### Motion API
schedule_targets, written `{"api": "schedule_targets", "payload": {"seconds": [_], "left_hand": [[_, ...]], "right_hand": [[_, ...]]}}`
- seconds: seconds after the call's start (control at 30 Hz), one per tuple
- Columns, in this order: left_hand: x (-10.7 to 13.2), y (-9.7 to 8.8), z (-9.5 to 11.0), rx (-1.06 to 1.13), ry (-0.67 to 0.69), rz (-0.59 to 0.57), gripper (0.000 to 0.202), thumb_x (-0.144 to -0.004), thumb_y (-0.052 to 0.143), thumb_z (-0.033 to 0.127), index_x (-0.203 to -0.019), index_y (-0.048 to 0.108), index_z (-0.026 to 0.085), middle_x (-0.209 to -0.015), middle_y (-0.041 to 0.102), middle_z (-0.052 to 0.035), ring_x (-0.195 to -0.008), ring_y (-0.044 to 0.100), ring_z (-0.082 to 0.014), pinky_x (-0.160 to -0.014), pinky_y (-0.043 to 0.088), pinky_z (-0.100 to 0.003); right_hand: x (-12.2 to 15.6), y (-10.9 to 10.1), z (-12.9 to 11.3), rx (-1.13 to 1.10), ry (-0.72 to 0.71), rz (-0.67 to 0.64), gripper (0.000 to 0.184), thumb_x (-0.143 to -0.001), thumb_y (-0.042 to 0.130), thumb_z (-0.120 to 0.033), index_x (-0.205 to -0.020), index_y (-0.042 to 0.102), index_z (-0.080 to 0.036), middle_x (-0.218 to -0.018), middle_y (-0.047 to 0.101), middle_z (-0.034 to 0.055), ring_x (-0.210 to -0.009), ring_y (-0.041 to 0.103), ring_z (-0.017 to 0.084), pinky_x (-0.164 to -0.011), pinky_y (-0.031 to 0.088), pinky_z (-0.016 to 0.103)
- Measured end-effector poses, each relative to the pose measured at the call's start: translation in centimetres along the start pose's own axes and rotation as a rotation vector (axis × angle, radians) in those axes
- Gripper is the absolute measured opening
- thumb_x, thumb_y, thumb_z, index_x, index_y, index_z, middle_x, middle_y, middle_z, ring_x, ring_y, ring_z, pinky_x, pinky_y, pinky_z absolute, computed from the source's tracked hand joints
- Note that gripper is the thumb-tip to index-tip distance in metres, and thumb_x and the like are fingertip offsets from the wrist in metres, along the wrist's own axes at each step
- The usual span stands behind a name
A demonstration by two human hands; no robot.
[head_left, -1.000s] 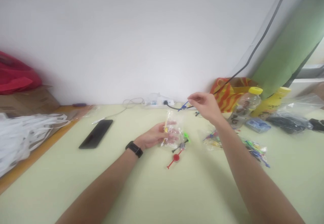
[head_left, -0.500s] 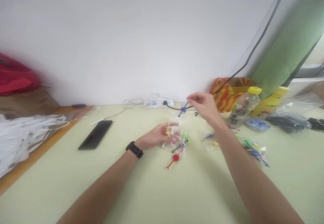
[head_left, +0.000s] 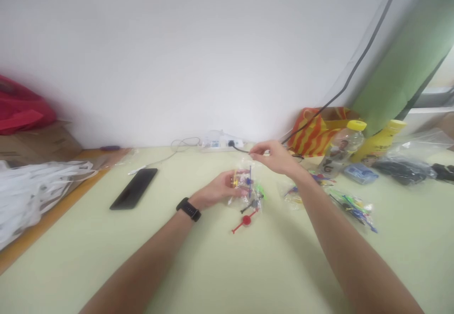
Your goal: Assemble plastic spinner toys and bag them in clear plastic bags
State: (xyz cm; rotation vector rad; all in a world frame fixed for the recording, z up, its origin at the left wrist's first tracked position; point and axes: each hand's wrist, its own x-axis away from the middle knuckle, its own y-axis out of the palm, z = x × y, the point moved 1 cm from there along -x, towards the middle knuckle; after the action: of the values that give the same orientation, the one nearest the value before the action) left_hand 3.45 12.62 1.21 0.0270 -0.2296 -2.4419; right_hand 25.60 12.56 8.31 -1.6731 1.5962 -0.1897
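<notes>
My left hand [head_left: 222,188], with a black watch on the wrist, is closed around a clear plastic bag [head_left: 236,200]. A yellow plastic piece [head_left: 234,180] shows by its fingers. A thin blue plastic piece [head_left: 250,181] with a round middle stands upright at the bag, beneath my right hand [head_left: 271,157]. The right thumb and forefinger are drawn together above the bag, apart from the blue piece, with nothing visible in them. A green piece [head_left: 260,191] and a dark piece [head_left: 250,206] are at the bag's right side. Just below lies a red piece [head_left: 246,220] on the table.
Bags of coloured pieces [head_left: 354,210] lie right of my right forearm. Behind them stand a clear bottle [head_left: 342,148], a yellow bottle [head_left: 379,143] and a striped bag [head_left: 308,132]. A black phone [head_left: 134,188] is on the left; a power strip [head_left: 222,143] sits by the wall.
My right hand has moved left and slightly down, over the bag. The blue piece has left its fingertips and is lower, at the bag. My left hand has stayed in place.
</notes>
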Motion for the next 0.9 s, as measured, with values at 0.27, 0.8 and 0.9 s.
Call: {"api": "schedule_targets", "payload": {"seconds": [0.27, 0.8, 0.9], "left_hand": [[-0.7, -2.2, 0.1, 0.329, 0.163, 0.285, 0.051, -0.082, 0.084, 0.024, -0.129, 0.065, 0.018, -0.128, 0.070, -0.0141, -0.113, 0.070, -0.0231, -0.102, 0.051, -0.034], [-0.9, -2.7, -1.3, 0.154, 0.014, 0.493, 0.064, -0.071, 0.090, 0.018, -0.127, 0.060, 0.017, -0.104, 0.075, -0.0098, -0.092, 0.073, -0.0186, -0.092, 0.058, -0.035], [-0.9, -2.8, -1.5, 0.134, 0.028, 0.484, 0.060, -0.072, 0.089, 0.018, -0.125, 0.061, 0.016, -0.104, 0.074, -0.0098, -0.091, 0.072, -0.0179, -0.089, 0.058, -0.033]], "right_hand": [[-0.1, -1.5, -0.1, 0.003, 0.016, 0.142, 0.018, -0.090, 0.060, -0.029, -0.089, 0.075, -0.018, -0.088, 0.078, 0.0040, -0.084, 0.069, 0.019, -0.079, 0.050, 0.029], [0.9, 3.5, 3.6, 0.286, 0.244, -0.459, 0.021, -0.075, 0.071, -0.020, -0.096, 0.075, -0.017, -0.089, 0.077, 0.0058, -0.077, 0.069, 0.019, -0.064, 0.047, 0.025], [1.1, 3.6, 3.7, 0.261, 0.237, -0.488, 0.023, -0.069, 0.073, -0.013, -0.092, 0.075, -0.017, -0.082, 0.077, 0.0031, -0.071, 0.068, 0.018, -0.061, 0.046, 0.024]]}}
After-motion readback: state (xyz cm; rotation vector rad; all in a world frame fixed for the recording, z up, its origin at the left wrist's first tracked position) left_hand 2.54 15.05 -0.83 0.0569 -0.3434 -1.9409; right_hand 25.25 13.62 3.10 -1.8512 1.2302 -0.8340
